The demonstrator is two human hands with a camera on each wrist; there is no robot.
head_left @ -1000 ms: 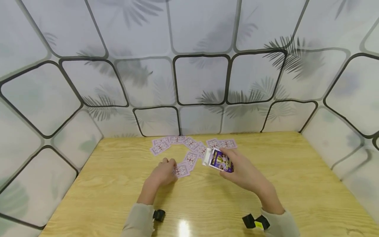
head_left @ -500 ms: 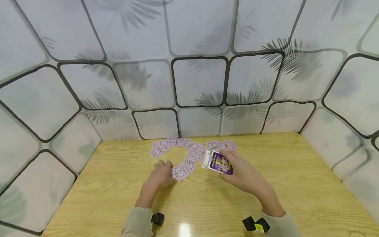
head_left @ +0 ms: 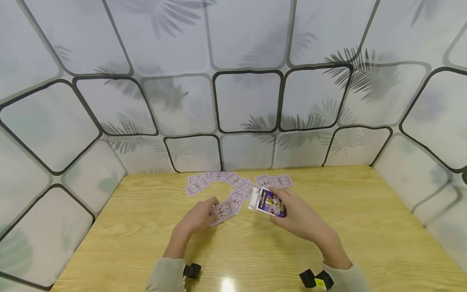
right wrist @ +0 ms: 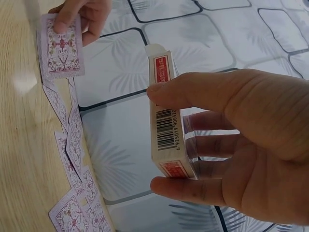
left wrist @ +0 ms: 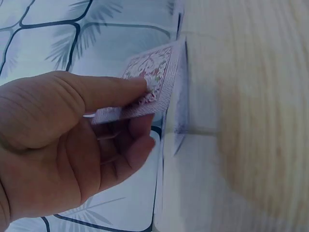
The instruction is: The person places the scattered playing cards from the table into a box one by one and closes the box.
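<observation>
My left hand (head_left: 197,215) pinches a playing card (head_left: 223,211) by its near-left edge, thumb on the patterned back and fingers beneath. In the left wrist view this card (left wrist: 154,67) stands at an angle to the table, raised off it. My right hand (head_left: 300,213) grips a purple card box (head_left: 271,202) above the table, its white end flap open and pointing left. Seen in the right wrist view, thumb and fingers close round the sides of the box (right wrist: 166,128), with a barcode showing. The inside of the box is hidden.
Several playing cards lie face down, overlapping, in a curved line toward the back of the wooden table (head_left: 146,219), including a card (head_left: 197,187) at the left end and a card (head_left: 281,181) at the right. A patterned cloth wall (head_left: 248,101) rises behind and at both sides.
My left hand has taken hold of the nearest card and lifted its edge, the fingers now tucked under it. The right hand with the box has stayed nearly in place.
</observation>
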